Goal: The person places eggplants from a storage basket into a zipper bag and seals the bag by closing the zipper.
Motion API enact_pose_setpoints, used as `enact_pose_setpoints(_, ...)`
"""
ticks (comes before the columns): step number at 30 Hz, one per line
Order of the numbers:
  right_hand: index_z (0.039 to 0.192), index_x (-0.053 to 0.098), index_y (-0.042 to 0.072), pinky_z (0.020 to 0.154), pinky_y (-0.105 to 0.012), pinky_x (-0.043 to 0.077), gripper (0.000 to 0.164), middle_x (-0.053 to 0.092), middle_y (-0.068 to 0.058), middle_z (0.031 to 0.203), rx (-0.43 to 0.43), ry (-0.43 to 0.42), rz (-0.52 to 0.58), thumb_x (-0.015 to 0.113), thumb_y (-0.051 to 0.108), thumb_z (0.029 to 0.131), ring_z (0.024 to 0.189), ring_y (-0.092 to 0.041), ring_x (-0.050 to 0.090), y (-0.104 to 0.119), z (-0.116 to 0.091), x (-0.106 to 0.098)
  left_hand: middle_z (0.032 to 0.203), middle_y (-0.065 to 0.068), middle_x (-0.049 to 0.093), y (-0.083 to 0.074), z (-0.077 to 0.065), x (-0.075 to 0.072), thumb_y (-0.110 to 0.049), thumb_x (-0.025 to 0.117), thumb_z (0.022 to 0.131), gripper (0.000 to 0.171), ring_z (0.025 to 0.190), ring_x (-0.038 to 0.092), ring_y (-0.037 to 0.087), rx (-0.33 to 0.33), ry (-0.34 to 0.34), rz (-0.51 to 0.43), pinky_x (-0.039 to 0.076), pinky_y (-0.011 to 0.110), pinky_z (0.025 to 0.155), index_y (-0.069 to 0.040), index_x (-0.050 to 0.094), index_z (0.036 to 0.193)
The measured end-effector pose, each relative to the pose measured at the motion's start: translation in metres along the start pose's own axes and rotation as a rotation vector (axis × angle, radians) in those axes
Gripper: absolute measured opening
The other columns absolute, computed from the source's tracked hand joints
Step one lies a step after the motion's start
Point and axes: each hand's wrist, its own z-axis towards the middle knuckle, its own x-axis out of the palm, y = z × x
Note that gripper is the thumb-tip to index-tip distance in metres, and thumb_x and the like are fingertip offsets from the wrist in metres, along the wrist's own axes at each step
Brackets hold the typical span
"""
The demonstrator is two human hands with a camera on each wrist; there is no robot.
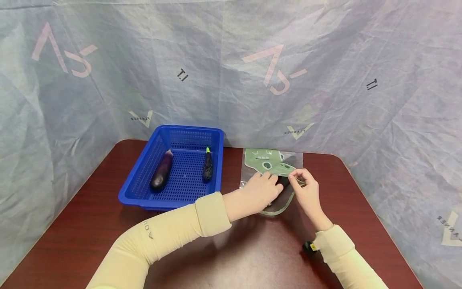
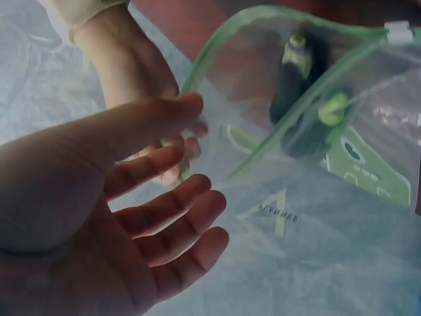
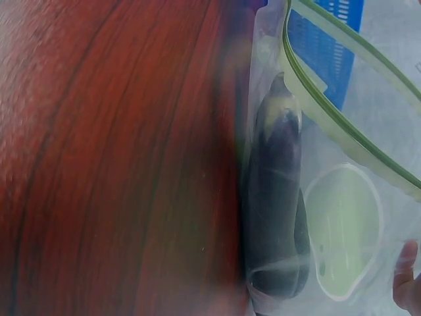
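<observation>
A clear zip bag [image 1: 261, 160] with green cartoon print and a green-edged mouth lies on the table, its mouth spread apart. Inside, a dark eggplant [image 3: 273, 191] shows in the right wrist view; the left wrist view shows two, one with a bright green cap [image 2: 332, 110]. My right hand [image 1: 306, 192] pinches the bag's rim between thumb and fingers. Over the bag's left side is my left hand [image 1: 259, 192]; in the left wrist view its fingers [image 2: 191, 224] are loosely spread beside the mouth, holding nothing. A white slider [image 2: 398, 32] sits at one end of the zip.
To the left stands a blue plastic basket [image 1: 142, 205]. It holds a long purple eggplant [image 1: 161, 171] and a smaller dark one with a green tip [image 1: 207, 165]. A small black object with yellow [image 1: 309, 247] is by the right sleeve. Printed cloth [image 1: 202, 72] hangs around the table.
</observation>
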Motion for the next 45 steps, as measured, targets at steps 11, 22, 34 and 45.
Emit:
enact_pose_setpoints(11, 0.088, 0.059, -0.005, 0.059, -0.012, 0.042, 0.010, 0.060, -0.015, 0.085, -0.005, -0.006, 0.004, 0.063, 0.004, 0.088, 0.085, 0.000, 0.058, 0.000, 0.000, 0.000, 0.121, 0.006, 0.055, 0.029, -0.002, -0.015, -0.015, 0.056, 0.094, 0.034, 0.107, 0.053, 0.023, 0.001, 0.078, -0.069, 0.048, 0.037, 0.081, -0.021, 0.053, 0.127)
enact_pose_setpoints(22, 0.088, 0.059, -0.008, 0.058, -0.012, 0.041, 0.013, 0.060, -0.015, 0.084, -0.007, -0.012, -0.001, 0.063, 0.005, 0.088, 0.083, 0.000, 0.057, 0.004, 0.001, 0.000, 0.124, 0.005, 0.051, 0.066, -0.003, -0.024, -0.025, 0.068, 0.086, 0.049, 0.110, 0.049, 0.023, 0.021, 0.079, -0.118, 0.046, 0.038, 0.085, -0.022, 0.048, 0.131)
enact_pose_setpoints(34, 0.089, 0.061, -0.002, 0.060, -0.012, 0.042, 0.009, 0.061, -0.011, 0.085, 0.004, -0.021, -0.002, 0.064, 0.006, 0.087, 0.084, 0.002, 0.057, -0.024, 0.003, 0.001, 0.126, 0.006, 0.047, 0.116, -0.003, -0.005, -0.028, 0.073, 0.082, 0.058, 0.113, 0.043, 0.027, -0.049, 0.131, -0.252, 0.040, 0.040, 0.087, -0.022, 0.047, 0.133)
enact_pose_setpoints(45, 0.087, 0.061, 0.007, 0.060, -0.012, 0.041, 0.005, 0.059, 0.004, 0.082, -0.037, -0.051, 0.040, 0.065, 0.010, 0.087, 0.084, -0.002, 0.058, -0.037, 0.001, 0.003, 0.132, 0.008, 0.042, 0.154, 0.003, 0.025, -0.031, 0.071, 0.083, 0.063, 0.118, 0.039, 0.029, -0.188, 0.215, -0.399, 0.037, 0.046, 0.095, -0.019, 0.043, 0.137)
